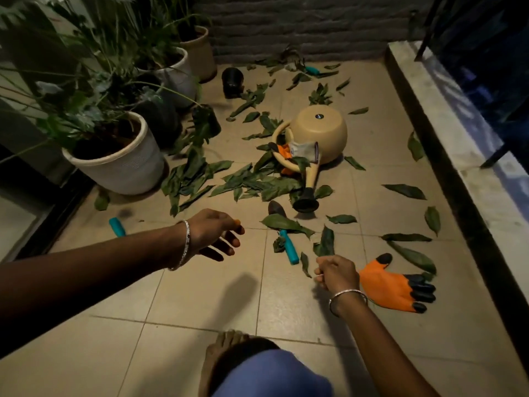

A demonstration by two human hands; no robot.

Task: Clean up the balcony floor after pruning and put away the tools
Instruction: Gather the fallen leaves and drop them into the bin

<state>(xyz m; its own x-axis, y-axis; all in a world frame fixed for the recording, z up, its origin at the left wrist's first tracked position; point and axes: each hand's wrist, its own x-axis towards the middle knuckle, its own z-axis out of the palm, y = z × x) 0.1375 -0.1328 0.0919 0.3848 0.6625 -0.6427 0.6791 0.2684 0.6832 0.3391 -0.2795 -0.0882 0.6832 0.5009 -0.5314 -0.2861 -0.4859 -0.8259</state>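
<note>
Cut green leaves (252, 181) lie scattered over the tiled balcony floor (200, 296). A beige watering can (317, 130) lies tipped over among them, its spout toward me. A trowel with a teal handle (287, 245) lies half under a leaf between my hands. An orange glove with black fingertips (395, 285) lies flat just right of my right hand (336, 272), whose fingers are curled with nothing visible in them. My left hand (217, 233) hovers over the tiles with loose, spread fingers and holds nothing. Another teal handle (117, 227) lies left of it.
White pots with plants (120, 164) line the left side. A small black pot (232, 81) and a teal tool (312, 70) lie near the back brick wall. A second orange glove (283, 151) sits by the can. A raised stone ledge (446, 133) runs along the right.
</note>
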